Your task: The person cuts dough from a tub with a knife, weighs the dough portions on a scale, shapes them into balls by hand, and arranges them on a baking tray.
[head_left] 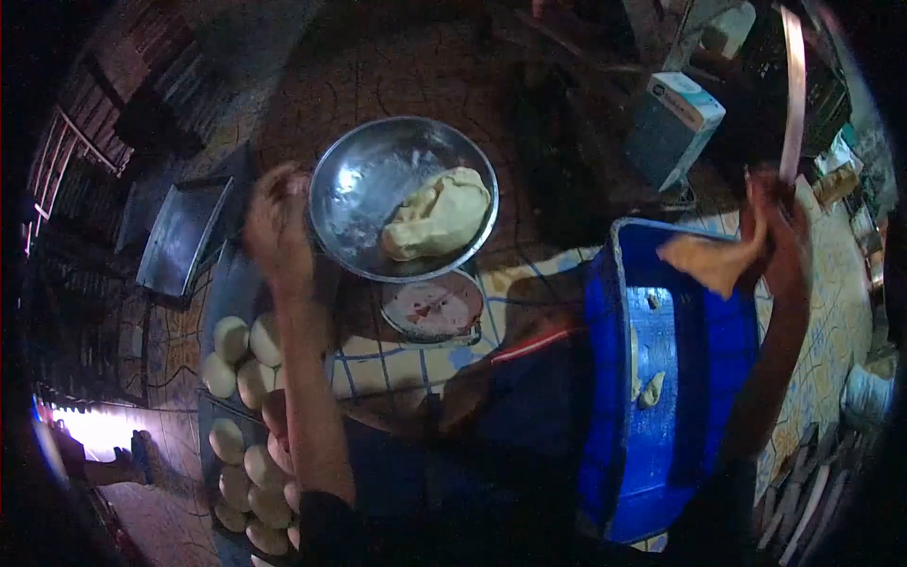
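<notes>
My left hand [281,222] is raised beside the left rim of a round metal bowl [354,203]. Its fingers are curled and slightly blurred, and anything inside them is hidden. A large lump of pale dough [442,215] lies in the bowl, which sits over a weighing scale with a round dial [433,307]. On the right, my right hand [779,222] is closed around a long, blade-like strip [794,94] that points upward. From the same hand a floppy tan piece of dough [710,263] hangs above a blue plastic tub [597,378].
Several round dough balls [269,506] rest on a dark tray at lower left. Small dough scraps [652,389] lie inside the tub. A box [673,128] stands beyond it. A metal tray [184,236] is at left, and sticks [803,501] lie at lower right.
</notes>
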